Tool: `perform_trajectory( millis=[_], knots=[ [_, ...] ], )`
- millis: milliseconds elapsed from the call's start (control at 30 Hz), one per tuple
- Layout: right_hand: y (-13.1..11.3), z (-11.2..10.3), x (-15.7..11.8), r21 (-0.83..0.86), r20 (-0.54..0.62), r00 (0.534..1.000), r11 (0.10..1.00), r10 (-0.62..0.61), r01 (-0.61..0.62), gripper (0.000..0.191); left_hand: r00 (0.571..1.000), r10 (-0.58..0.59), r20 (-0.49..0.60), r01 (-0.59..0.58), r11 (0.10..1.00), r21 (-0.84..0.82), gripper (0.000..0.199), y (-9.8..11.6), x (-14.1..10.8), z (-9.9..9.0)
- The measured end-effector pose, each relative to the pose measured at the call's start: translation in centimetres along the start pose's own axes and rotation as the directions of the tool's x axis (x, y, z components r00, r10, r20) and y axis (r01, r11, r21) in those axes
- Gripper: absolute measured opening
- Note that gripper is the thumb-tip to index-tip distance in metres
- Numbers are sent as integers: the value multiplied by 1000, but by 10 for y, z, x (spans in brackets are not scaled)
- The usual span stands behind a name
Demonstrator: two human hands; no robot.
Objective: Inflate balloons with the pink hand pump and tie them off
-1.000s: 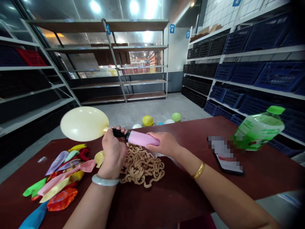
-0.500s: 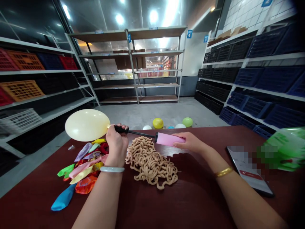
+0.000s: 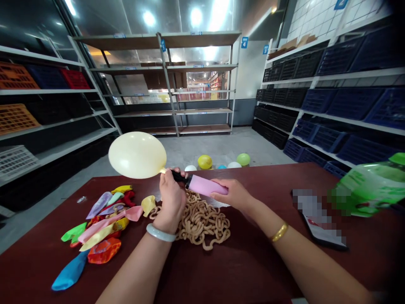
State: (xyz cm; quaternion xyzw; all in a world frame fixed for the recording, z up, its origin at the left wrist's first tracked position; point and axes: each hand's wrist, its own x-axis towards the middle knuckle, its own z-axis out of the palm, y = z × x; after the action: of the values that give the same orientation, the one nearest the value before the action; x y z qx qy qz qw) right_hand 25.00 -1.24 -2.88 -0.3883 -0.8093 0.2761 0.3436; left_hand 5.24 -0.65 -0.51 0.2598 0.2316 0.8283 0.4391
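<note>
A cream balloon, inflated, sits on the nozzle end of a hand pump. My left hand is closed round the pump's black nozzle end and the balloon's neck. My right hand grips the pump's pink barrel, which is pushed close to the black part. Beneath the pump lies a heap of tan twisted strands. Left of my left hand are limp balloons in several colours, among them a blue one, an orange-red one and a pink one.
On the right of the dark red table lie a phone and a green-and-clear bottle. Inflated balloons, including a yellow one, are on the floor beyond. Shelves and crates stand around the room.
The pink barrel has slid toward my left hand, covering the black rod that showed between them. The balloon and my left hand have shifted right in view, and the camera view has turned slightly.
</note>
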Motion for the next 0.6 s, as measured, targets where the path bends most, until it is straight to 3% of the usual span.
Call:
perform_trajectory(
  millis=[133,333,467,600],
  knots=[
    [10,-14,2,76,75,996,996,50,-55,58,998,-20,-59,20,1000,-2,16,18,21,-8],
    [21,-52,0,58,182,979,993,92,-104,50,985,82,-153,-83,997,1,12,49,54,-26],
    [24,-66,-5,74,187,977,990,107,-122,49,986,79,-145,-84,996,-31,11,42,52,-25],
    [20,-61,-4,35,153,983,994,99,-105,49,997,5,-76,-11,997,-80,11,22,35,-16]
  ],
)
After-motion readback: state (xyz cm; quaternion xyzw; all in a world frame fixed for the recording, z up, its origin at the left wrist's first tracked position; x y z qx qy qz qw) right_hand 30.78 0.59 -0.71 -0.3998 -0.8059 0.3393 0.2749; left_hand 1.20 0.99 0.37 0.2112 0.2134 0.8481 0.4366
